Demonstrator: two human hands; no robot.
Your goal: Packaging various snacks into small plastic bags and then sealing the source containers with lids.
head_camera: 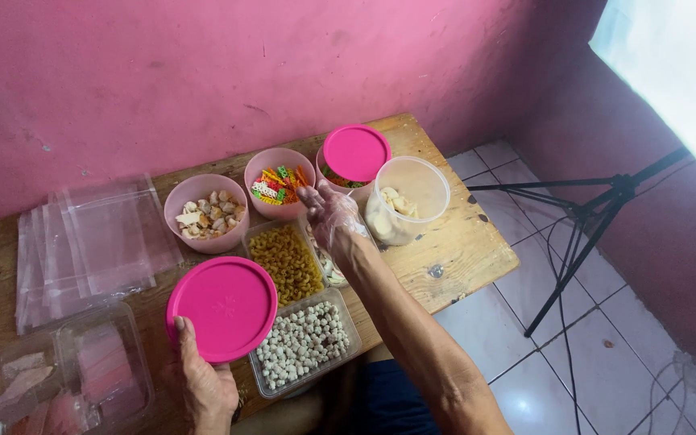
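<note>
The round pink lid (221, 308) sits low and left of centre, pinched at its near edge by the left hand (201, 385). The right hand (330, 216), in a thin clear glove with fingers loosely spread and holding nothing, hovers at the centre over trays of yellow pasta (286, 263) and pale balls (303, 341). Behind it stand pink bowls (205, 213) and a clear tub (406, 201), and plastic bags (86, 246) lie at the left.

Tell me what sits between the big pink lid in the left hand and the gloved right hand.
In the head view, a clear rectangular tray of yellow curly snacks lies between the pink lid held by the left hand and the right hand.
</note>
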